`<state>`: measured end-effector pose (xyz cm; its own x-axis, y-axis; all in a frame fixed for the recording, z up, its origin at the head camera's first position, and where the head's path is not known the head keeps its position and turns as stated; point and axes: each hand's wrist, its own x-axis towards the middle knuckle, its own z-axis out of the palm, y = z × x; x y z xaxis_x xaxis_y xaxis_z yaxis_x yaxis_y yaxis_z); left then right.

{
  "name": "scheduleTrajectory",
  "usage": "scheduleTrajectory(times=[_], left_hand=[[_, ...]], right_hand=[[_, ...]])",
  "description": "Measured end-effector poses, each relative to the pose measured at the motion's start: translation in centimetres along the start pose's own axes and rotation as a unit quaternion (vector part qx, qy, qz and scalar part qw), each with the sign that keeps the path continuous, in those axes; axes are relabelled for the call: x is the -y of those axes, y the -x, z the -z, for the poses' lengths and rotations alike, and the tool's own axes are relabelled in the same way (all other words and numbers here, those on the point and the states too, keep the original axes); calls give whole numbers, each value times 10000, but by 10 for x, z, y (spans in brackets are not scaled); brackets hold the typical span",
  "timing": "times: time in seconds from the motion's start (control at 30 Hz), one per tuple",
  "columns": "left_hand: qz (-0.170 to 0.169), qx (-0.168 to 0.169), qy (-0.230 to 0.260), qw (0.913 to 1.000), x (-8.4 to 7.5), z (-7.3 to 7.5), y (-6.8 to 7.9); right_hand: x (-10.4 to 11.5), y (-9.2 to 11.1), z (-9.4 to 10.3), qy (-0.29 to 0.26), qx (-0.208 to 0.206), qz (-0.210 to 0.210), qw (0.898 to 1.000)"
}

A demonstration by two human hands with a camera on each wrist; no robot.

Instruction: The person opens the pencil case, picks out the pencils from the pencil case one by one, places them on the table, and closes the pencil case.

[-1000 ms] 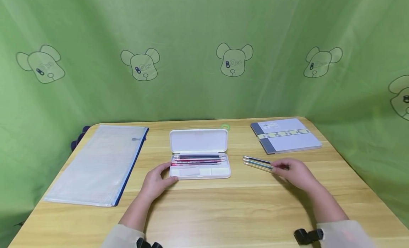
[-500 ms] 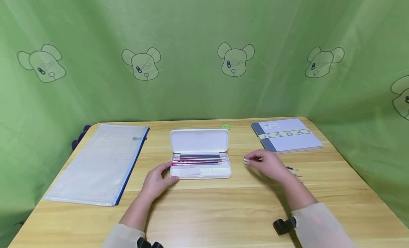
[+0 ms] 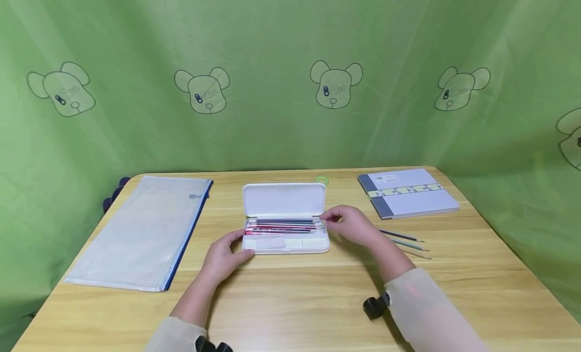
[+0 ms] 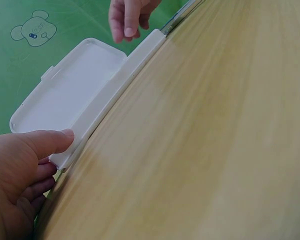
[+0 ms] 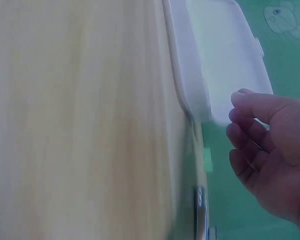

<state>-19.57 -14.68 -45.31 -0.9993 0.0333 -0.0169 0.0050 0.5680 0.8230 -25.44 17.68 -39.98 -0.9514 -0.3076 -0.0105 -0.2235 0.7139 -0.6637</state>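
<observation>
An open white pencil case (image 3: pixel 313 245) stands mid-table with its lid (image 3: pixel 284 200) tilted up; several pencils (image 3: pixel 283 226) and a pale eraser-like block (image 3: pixel 270 242) lie in it. My left hand (image 3: pixel 222 258) grips the case's left end, its thumb on the front wall and the other fingers around the side. At the opposite end, my right hand (image 3: pixel 351 223) hovers with fingertips right at the rim. In the right wrist view that hand (image 5: pixel 275 140) has loosely bent fingers with nothing between them. Loose pencils (image 3: pixel 410 243) lie on the table beyond it, partly hidden by the right forearm.
A translucent zip folder (image 3: pixel 140 231) with a blue edge covers the table's left side. At the back right lies a grey and white notebook (image 3: pixel 408 190) with a patterned band. A small green ring (image 3: pixel 322 180) sits behind the case. Green curtain (image 3: pixel 272 135) surrounds the table.
My right hand has moved left, from the loose pencils to the right end of the pencil case, and the pencils remain on the table. The left hand has stayed on the case.
</observation>
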Motion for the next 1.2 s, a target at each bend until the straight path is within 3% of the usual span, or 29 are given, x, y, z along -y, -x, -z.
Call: scheduleTrajectory(times=[0.33,0.6,0.93,1.2], left_hand=[[-23,-31,38,10000,1,0,-3],[-40,-32,101,9999,1,-1,-3],[-42,-34,94,9999,1,0,-2],[-48,-57,78,9999,2,0,-1]], right_hand=[[15,-25,-17,384,554,33,9977],[24,-33,-22,791,985,170,9918],[27,-39,-24,1065,1193,337,9866],[29,-38,-25,1050,1317,222,9855]])
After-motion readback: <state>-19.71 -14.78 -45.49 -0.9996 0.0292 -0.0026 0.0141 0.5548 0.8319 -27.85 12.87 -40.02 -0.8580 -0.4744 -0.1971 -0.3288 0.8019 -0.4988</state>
